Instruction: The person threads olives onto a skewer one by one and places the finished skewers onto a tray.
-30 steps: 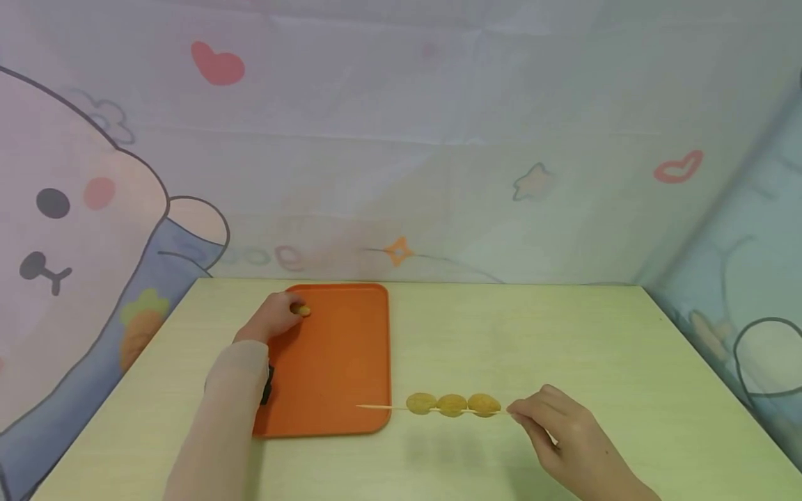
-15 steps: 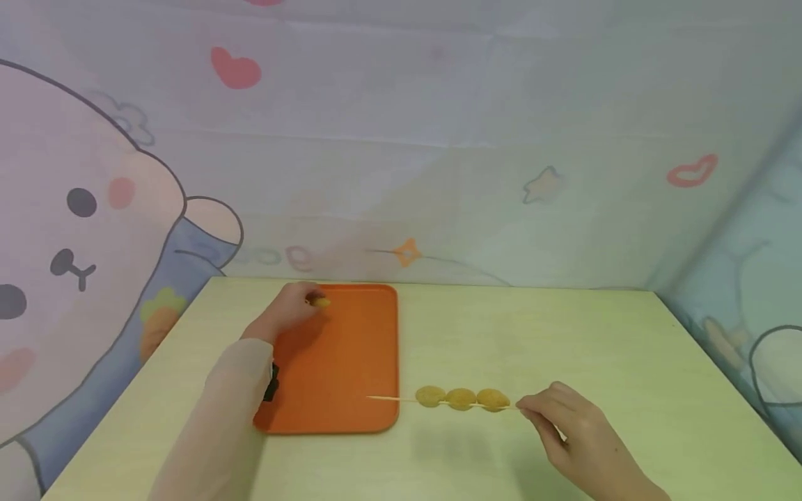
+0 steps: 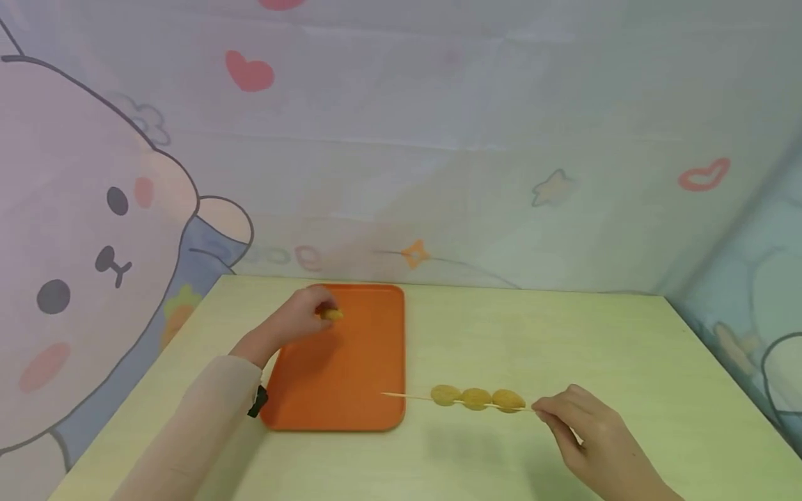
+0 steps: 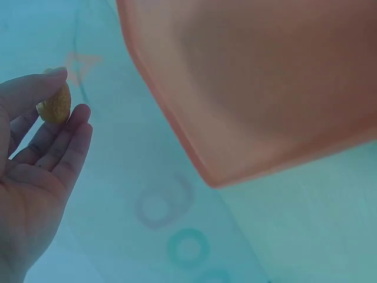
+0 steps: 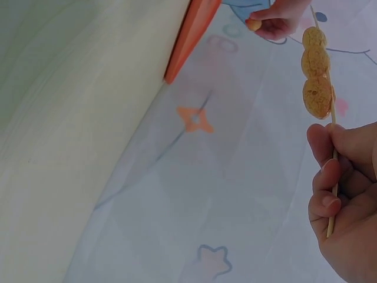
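Observation:
My right hand (image 3: 598, 428) pinches a thin wooden skewer (image 3: 401, 396) near its end and holds it level above the table. Threaded in a row on it are three yellow-brown oval pieces (image 3: 476, 399) with a wrinkled surface, like small dried fruit; the bare pointed tip reaches left over the edge of an orange tray (image 3: 351, 403). In the right wrist view the skewer's other end lies along the curled fingers (image 5: 330, 171). Over the tray's far left part, my left hand (image 3: 303, 316) holds a similar yellow piece (image 4: 57, 106) between thumb and fingertips.
The orange tray lies on the left half of a pale wooden table (image 3: 564, 341). Behind the table hangs a printed cloth backdrop (image 3: 376, 160) with a cartoon bear, and a second cloth side (image 3: 752, 292) borders the right. A black band (image 3: 258, 402) shows at the left sleeve.
My left hand has lifted off the tray's far left area and shifted right with the yellow piece. The view has turned slightly left; my right hand keeps the skewer in the same pose.

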The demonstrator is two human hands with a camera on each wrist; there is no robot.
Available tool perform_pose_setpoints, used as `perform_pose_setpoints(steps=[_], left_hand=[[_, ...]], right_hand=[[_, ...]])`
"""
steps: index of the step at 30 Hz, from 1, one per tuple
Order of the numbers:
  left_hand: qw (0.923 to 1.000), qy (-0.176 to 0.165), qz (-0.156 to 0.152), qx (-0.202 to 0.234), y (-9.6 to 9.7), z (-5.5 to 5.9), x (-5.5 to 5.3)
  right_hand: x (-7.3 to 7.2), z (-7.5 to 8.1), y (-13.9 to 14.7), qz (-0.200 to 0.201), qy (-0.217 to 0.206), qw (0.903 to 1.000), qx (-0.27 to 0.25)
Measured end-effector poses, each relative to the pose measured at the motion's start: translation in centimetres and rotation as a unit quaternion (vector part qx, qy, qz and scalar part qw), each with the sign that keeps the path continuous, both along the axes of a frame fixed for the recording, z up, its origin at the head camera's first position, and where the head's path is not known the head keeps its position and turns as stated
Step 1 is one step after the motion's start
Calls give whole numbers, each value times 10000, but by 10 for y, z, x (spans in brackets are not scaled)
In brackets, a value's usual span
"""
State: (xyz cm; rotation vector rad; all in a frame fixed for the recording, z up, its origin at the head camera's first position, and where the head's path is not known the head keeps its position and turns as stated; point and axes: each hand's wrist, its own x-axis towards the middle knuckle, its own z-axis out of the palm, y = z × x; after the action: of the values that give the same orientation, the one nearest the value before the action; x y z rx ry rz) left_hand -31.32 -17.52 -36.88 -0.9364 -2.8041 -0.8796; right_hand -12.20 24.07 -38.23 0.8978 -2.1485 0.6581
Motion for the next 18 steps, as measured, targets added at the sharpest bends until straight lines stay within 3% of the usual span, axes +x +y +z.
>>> perform_pose_setpoints(steps=[10, 18], left_hand=[[9935, 646, -933, -11, 22, 8, 47], [9893, 732, -1257, 145, 35, 11, 81]], right_hand=[[3, 5, 2, 34, 120, 9999, 93], [7, 12, -1, -70, 93, 9998, 182]])
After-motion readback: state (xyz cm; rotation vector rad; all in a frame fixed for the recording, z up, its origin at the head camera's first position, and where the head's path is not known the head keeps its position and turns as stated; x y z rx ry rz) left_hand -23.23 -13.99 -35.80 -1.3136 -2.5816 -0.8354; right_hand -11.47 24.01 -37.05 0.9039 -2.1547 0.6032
